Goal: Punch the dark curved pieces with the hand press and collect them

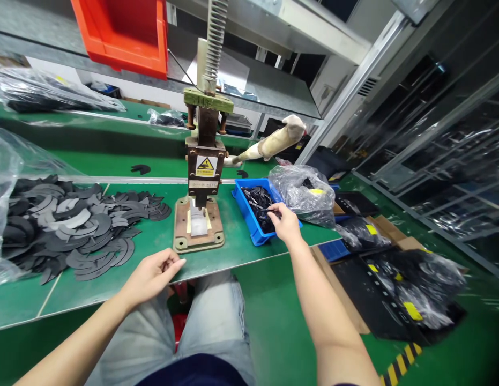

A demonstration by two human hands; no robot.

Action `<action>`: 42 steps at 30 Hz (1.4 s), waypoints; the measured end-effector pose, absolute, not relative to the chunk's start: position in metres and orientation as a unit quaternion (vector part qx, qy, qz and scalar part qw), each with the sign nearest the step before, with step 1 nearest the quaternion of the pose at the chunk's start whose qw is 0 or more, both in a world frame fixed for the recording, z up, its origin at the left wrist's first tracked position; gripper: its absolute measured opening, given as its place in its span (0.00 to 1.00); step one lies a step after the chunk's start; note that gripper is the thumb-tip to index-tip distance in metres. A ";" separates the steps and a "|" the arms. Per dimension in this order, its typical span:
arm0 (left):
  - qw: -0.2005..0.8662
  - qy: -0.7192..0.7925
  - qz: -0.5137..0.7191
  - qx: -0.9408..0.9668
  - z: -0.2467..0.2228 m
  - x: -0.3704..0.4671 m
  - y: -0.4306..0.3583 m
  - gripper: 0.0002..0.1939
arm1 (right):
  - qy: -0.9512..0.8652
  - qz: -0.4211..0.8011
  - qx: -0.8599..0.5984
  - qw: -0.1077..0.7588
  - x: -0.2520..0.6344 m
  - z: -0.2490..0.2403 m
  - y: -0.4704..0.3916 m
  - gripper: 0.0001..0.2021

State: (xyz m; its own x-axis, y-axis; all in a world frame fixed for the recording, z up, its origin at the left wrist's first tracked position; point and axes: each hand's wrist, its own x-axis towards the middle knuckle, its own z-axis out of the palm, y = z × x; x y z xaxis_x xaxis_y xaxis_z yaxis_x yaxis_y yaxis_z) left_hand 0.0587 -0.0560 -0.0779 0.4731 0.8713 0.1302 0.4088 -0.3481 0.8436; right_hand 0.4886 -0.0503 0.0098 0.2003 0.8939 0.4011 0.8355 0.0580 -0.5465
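Note:
My right hand [284, 221] is over the right side of a blue bin [249, 220], thumb and fingers pinched on a small black part [270, 209]. More small black parts fill the bin. My left hand [156, 272] rests at the table's front edge with its fingers curled; whether anything is in them is hidden. Between the hands stands a hand press [206, 166] with a warning label and a wrapped lever [273, 143]. A whitish block [199, 224] sits on the press base. Dark curved flat pieces [84, 228] lie heaped at the left.
A red bin [124, 37] hangs at the upper left. Plastic bags [305, 193] lie right of the blue bin. Single curved pieces [140, 169] lie behind the press. Boxes and bagged parts [410, 289] stand at the right. A metal shelf [273, 88] spans the back.

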 end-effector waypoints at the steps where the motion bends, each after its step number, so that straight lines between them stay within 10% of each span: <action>1: 0.392 0.418 0.306 0.760 -0.074 0.060 -0.058 0.20 | -0.635 0.041 -0.667 0.388 0.476 0.010 -0.058 0.09; 29: 0.292 0.268 0.422 0.815 -0.010 0.089 -0.076 0.10 | -0.740 0.151 -0.416 0.506 0.314 -0.039 -0.111 0.25; 42: 0.726 0.295 0.312 0.537 -0.036 0.088 -0.051 0.20 | -0.846 0.043 -0.371 0.379 0.323 -0.017 -0.085 0.27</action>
